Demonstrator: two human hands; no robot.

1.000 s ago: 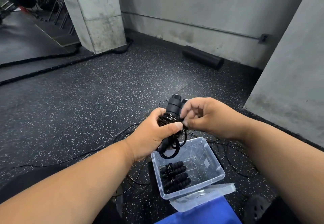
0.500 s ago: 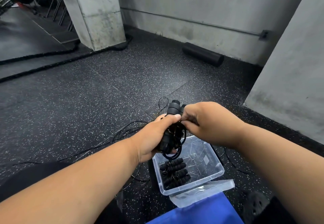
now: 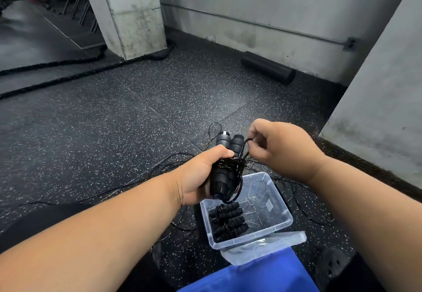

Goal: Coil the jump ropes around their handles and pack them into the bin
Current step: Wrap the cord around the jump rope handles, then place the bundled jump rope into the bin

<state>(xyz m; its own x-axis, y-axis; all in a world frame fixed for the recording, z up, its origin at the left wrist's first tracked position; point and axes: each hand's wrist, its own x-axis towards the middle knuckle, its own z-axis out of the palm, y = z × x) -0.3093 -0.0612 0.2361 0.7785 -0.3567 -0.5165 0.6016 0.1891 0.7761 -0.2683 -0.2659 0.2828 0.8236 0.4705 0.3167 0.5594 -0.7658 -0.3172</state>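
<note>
My left hand (image 3: 201,177) grips a pair of black jump rope handles (image 3: 225,161), held side by side and upright above the clear plastic bin (image 3: 283,214). Thin black rope is wound around their middle. My right hand (image 3: 280,148) pinches a loop of that rope (image 3: 245,146) just right of the handle tops. Inside the bin lies a coiled jump rope bundle (image 3: 228,222) with black ribbed handles. Loose black rope (image 3: 173,161) is spread over the floor around the bin.
The bin's clear lid (image 3: 269,246) leans at its near edge, over something blue (image 3: 251,278). A black foam roller (image 3: 267,66) lies by the far wall. A concrete pillar (image 3: 130,13) stands at back left with thick battle ropes (image 3: 68,77) on the speckled floor. A grey wall (image 3: 383,97) rises on the right.
My right hand has moved right and away from the handles, drawing a loop of rope out. My left hand keeps its grip on the handles.
</note>
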